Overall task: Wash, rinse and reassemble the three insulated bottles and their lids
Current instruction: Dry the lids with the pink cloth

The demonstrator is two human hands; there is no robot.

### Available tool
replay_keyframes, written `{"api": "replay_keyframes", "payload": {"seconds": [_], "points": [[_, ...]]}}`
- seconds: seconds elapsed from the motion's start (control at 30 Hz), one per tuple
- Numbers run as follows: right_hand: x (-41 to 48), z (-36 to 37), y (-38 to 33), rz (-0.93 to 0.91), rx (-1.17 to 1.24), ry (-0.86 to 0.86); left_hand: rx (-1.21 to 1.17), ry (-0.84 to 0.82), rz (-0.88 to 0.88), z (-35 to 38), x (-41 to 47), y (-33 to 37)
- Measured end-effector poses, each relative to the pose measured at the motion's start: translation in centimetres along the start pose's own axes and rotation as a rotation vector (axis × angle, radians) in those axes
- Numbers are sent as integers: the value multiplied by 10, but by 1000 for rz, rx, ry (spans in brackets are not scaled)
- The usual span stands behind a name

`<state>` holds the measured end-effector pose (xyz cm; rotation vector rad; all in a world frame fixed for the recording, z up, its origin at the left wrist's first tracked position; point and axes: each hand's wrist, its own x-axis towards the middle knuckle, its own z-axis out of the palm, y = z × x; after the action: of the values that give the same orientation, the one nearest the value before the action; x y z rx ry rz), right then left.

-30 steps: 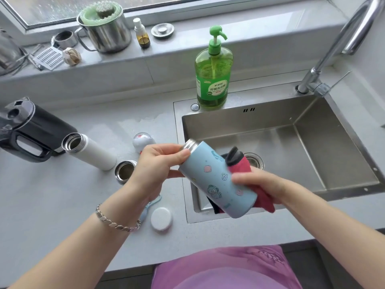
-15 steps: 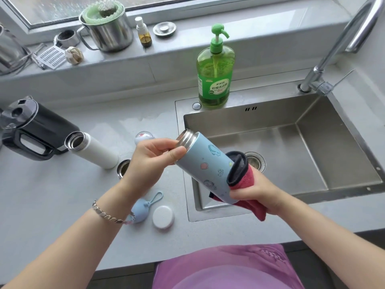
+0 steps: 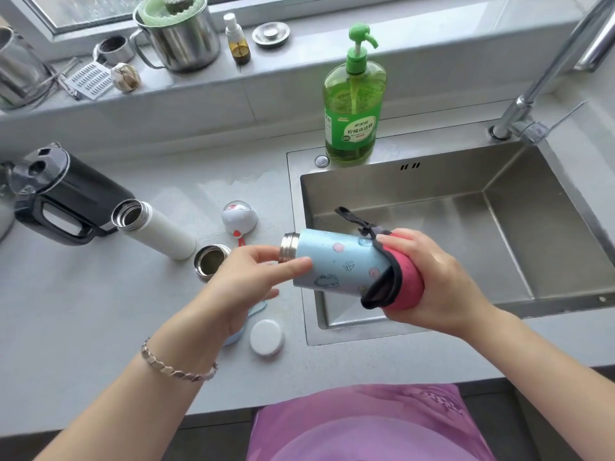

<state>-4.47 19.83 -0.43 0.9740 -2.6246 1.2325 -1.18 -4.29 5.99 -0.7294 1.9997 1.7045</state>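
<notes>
- Grey speckled surface (image 3: 83,311) with a steel sink (image 3: 549,227) sunk into it. Dead centre, over the sink's near-left corner, is the blue bottle (image 3: 336,261). It's lying almost level with its open mouth pointing to 9 o'clock.
- The right grip (image 3: 439,281) is curled round a pink cloth (image 3: 407,284) wrapped over the bottle's base at 3 o'clock. Looks to me like the outside is getting scrubbed.
- The left grip (image 3: 246,281) pinches lightly at the neck, with the thumb on the painted body and fingertips by the bare steel thread. My guess is it's steadying or turning the bottle against the cloth.
- Holding it over the basin probably keeps drips off the surface.
- The bottle is a smooth cylinder, pastel with little cartoon prints, and likely slippery once wet. The cloth is fuzzy, with dark trim and a hanging loop.
- At 7 o'clock there's a flat white lid (image 3: 267,337), with a pale blue lid (image 3: 234,336) half hidden under the left wrist.
- At 9 o'clock a steel bottle (image 3: 213,261) stands open. Further out at 10, a white bottle (image 3: 159,231) is also open; I can't tell if it stands or leans.
- A dome-topped lid (image 3: 239,216) sits at 11 o'clock, green soap (image 3: 354,104) at 12 and the tap (image 3: 545,81) at 2.
- All the lids are off, so reassembly hasn't started.
</notes>
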Motion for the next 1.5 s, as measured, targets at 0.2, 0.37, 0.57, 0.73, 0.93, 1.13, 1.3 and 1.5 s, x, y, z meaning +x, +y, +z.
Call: {"api": "replay_keyframes", "payload": {"seconds": [0.2, 0.37, 0.57, 0.73, 0.93, 1.13, 1.3, 1.5], "points": [[5, -8, -5, -37, -69, -122, -210, -7, 32, 9, -7, -9], [32, -12, -36, 228, -142, -429, -55, 46, 391, 15, -14, -14], [48, 1, -39, 495, 625, -665, 168, -36, 587, 9, -17, -10], [50, -8, -45, 980, 1026, -753, 68, -119, 462, 3, -7, -13], [30, 1, -51, 466, 195, -462, 173, -43, 460, 24, -1, -22], [44, 2, -44, 589, 481, -408, 245, -62, 649, 29, -2, -13], [43, -19, -29, 944, 915, -739, 298, -158, 754, 20, -3, -9], [24, -22, -6, 654, 992, -702, -20, -191, 714, -3, 11, -7]]}}
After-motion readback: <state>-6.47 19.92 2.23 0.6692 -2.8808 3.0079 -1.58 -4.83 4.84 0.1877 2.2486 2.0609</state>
